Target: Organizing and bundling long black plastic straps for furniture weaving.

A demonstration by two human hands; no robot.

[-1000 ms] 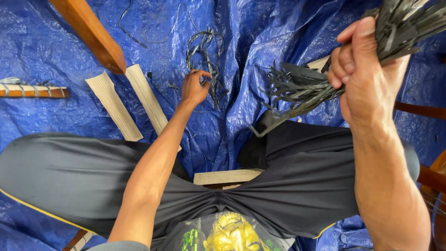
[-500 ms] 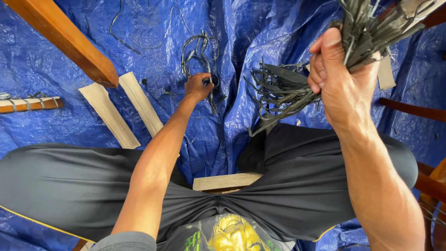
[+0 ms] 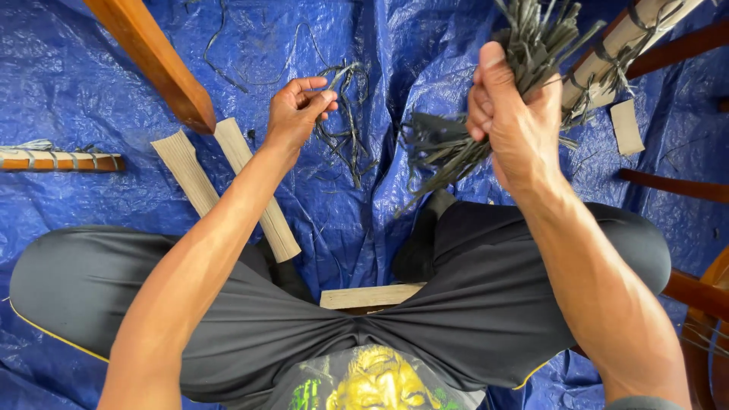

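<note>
Dark strips: your right hand (image 3: 510, 121) grips a bundle of strips (image 3: 486, 114), fingers closed; your left hand (image 3: 292, 114) pinches loose strips (image 3: 345, 114) on the blue tarp (image 3: 76, 91).

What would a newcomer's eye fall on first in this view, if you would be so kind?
Most striking is the thick bundle of dark strips clenched in the raised right hand, upper right of centre. Next, the left hand pinches one strand from the loose dark strips lying on the crumpled blue tarp. Two pale wooden slats lie by the left forearm.
</note>
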